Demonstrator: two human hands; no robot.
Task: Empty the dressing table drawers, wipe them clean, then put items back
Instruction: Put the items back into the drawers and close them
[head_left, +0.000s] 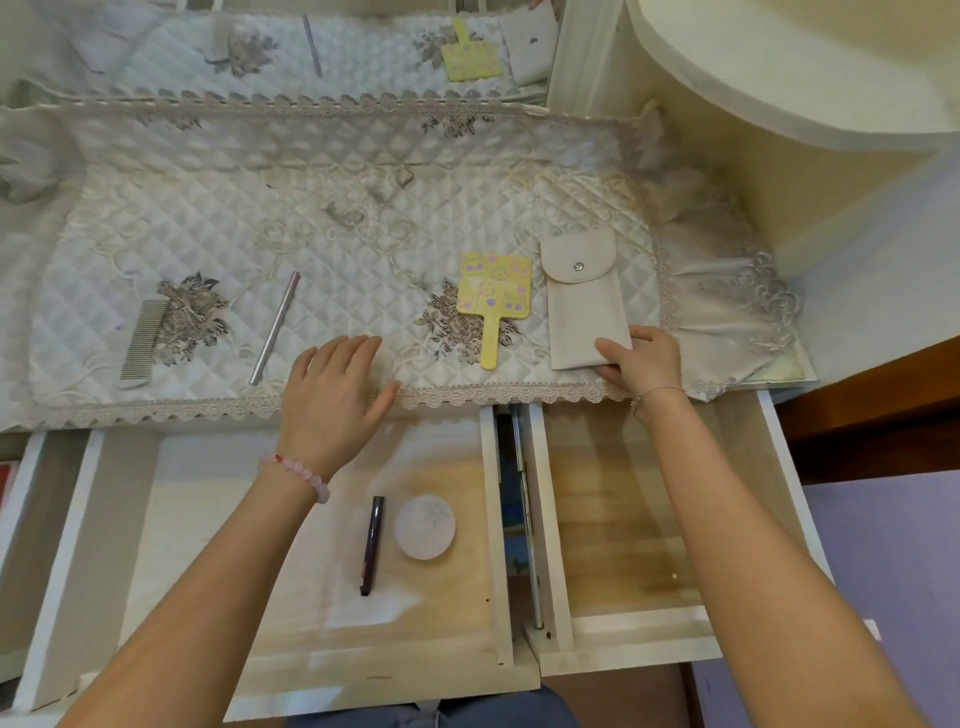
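Right hand (636, 358) pinches the near end of the flat beige snap-flap fabric pouch (584, 306), lying on the quilted lace-edged surface (208, 234). Left hand (332, 395) is open, palm down, gripping nothing. Just left of the right hand: yellow square hand mirror (493, 299). Below the left wrist, in the middle wooden drawer (441, 618): dark slim pen (372, 545) & round pale compact (425, 527). Right drawer (618, 519) looks bare. Prob. the emptying step; next calls for lifting those two out.

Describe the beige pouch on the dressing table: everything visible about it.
The beige pouch is a flat, slim rectangle of cloth-like material with a rounded flap closed by a metal snap. It lies on the quilted cover, right of the yellow hand mirror, flap end away from the person. The right hand grips its near corner.
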